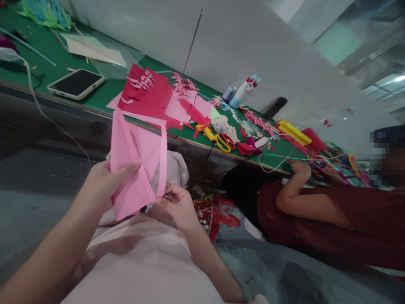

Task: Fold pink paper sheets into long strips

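Note:
I hold a folded pink paper sheet above my lap, in front of the green table. My left hand grips its left edge, thumb across the front. My right hand pinches the lower right part, where a narrow pink strip hangs down the sheet's right side. Both hands are below the table's front edge.
On the table lie a phone, red and pink cut paper, yellow-handled scissors, a glue bottle and a yellow box. A person in a dark red top sits at my right, hand on the table. A cable hangs off the edge.

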Demonstrator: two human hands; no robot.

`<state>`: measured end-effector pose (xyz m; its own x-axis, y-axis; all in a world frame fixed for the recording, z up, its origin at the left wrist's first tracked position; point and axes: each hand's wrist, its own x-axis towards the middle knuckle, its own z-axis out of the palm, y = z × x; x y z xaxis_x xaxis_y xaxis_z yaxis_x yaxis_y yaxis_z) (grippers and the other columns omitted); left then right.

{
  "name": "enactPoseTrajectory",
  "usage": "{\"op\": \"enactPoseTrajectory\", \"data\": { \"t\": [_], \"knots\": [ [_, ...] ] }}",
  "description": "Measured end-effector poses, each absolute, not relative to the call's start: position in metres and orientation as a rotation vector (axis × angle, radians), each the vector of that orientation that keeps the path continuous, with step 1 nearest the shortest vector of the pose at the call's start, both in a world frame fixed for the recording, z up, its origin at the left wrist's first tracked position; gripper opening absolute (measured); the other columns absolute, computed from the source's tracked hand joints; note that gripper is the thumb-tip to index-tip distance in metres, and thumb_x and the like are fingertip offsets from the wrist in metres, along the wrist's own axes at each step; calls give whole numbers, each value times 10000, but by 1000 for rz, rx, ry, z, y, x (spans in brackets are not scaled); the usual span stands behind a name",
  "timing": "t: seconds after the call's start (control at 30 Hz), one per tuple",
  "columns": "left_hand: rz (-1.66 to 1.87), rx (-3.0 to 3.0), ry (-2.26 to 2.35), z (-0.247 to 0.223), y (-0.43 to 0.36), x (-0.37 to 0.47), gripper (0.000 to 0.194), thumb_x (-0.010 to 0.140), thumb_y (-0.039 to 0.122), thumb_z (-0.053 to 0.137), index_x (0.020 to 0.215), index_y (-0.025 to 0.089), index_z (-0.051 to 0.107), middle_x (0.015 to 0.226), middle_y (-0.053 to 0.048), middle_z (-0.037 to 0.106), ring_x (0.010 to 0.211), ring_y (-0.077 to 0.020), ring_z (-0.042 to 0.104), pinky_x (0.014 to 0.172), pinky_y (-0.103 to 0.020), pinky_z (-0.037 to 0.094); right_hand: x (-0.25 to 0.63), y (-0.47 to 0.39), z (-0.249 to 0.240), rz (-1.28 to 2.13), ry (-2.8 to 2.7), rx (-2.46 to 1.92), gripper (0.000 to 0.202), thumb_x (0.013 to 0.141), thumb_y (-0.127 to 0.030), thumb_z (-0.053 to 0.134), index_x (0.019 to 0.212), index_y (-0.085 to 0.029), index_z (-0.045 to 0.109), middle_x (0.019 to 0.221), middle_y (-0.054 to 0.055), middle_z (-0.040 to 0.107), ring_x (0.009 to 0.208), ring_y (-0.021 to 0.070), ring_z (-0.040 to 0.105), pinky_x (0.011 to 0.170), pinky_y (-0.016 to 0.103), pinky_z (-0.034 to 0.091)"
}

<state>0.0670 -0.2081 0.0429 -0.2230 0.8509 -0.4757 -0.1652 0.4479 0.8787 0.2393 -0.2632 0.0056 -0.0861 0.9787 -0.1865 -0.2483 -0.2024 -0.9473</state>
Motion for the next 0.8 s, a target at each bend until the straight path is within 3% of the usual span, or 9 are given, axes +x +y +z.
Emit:
{"op": "enactPoseTrajectory", "data": {
  "t": [0.47,0.8],
  "knots": [
    [1068,622,1454,51,-209,72,485,444,370,880,812,131,672,695,-54,700,535,-187,636,445,-264,520,244,-269,11,1479,-988,-1055,327,612,-402,833,667,-187,593,655,-29,535,610,100,473,635,245,438],
    [1086,654,1429,45,-208,67,501,485,379,886,884,155,683,751,-36,717,591,-179,654,494,-245,534,249,-271,21,1252,-1146,-993,293,656,-371,813,626,-183,590,754,12,540,741,135,514,691,258,424]
  ]
}}
